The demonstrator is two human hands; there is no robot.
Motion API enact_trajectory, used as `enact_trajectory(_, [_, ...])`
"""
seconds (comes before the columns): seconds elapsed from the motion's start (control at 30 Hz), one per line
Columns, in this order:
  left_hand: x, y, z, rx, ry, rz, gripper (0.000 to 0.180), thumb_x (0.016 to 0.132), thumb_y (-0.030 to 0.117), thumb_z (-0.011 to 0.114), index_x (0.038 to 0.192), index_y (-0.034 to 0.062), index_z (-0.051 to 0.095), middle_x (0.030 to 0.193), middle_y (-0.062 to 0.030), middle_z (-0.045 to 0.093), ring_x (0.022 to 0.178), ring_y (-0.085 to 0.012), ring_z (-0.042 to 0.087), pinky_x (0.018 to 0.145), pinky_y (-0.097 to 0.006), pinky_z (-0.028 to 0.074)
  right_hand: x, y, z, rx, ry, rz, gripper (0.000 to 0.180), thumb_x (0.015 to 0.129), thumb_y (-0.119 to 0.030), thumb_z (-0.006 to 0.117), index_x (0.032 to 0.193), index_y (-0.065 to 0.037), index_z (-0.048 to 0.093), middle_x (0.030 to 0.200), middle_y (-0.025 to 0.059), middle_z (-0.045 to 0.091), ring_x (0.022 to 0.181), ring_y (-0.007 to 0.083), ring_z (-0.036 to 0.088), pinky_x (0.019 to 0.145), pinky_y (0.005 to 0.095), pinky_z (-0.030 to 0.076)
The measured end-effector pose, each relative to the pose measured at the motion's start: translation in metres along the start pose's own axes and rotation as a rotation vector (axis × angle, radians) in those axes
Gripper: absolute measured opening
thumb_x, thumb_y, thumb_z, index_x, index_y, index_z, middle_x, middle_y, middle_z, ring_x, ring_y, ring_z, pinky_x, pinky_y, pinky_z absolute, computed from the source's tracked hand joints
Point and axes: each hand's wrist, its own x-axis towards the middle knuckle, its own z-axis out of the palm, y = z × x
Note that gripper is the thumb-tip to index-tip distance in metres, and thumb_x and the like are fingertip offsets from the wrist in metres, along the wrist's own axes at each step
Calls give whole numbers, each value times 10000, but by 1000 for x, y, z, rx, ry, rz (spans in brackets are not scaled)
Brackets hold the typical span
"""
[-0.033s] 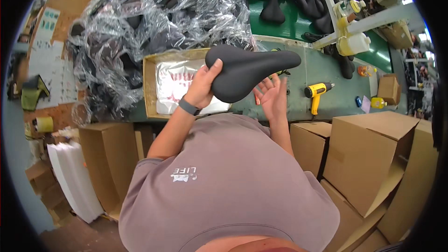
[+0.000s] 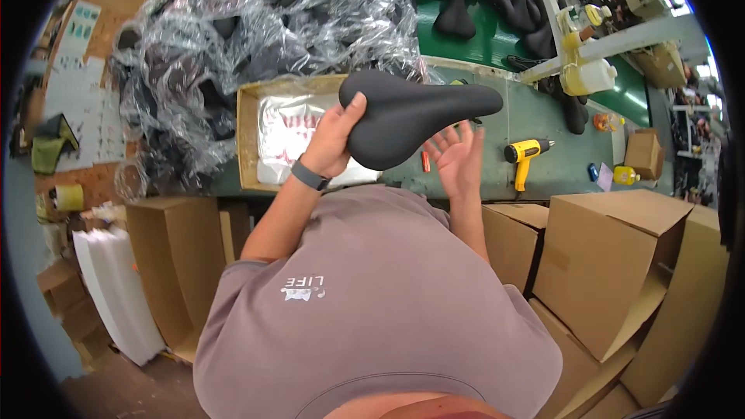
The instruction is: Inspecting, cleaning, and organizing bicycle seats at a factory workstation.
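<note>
A black bicycle saddle (image 2: 411, 116) is held up over the workbench, its wide rear to the left and its narrow nose to the right. My left hand (image 2: 332, 140) grips the wide end, thumb on top and the other fingers hidden beneath. Just below the nose, my right hand (image 2: 459, 159) is open with the palm up and fingers spread; any contact with the saddle's underside cannot be made out. Behind the left hand lies a shallow cardboard box (image 2: 247, 140) holding silvery printed plastic bags (image 2: 283, 128).
Plastic-wrapped saddles (image 2: 264, 23) pile up at the back left; bare black saddles (image 2: 455, 15) lie on a green surface behind. A yellow heat gun (image 2: 524, 157) and a small red object (image 2: 425, 161) rest on the bench. Cardboard boxes (image 2: 601, 264) stand at the right.
The saddle and both hands keep nearly the same pose. My right hand shifts slightly, and the small red object beside it shows more fully. A person at the far right back leans further into view.
</note>
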Motion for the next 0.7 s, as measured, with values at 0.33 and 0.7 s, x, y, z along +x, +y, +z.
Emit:
enact_trajectory(0.33, [-71,6,-23,-176,144,-138,598,1159,506,611,1508,22,638,1405,-106,744,1255,-190,728,1074,-368,598,-12,-26,67,-224,-63,-369,480,1195,-397,554,1584,-127,477,1336,88,721,1065,233,756,847,387,649])
enact_trajectory(0.7, [-99,-10,-51,-453,-14,-241,548,1167,506,581,1443,39,658,1301,-87,785,1094,-199,806,892,-351,707,-16,-5,81,-314,126,-376,386,1141,-313,696,1435,-94,575,1152,54,736,852,163,726,721,309,612])
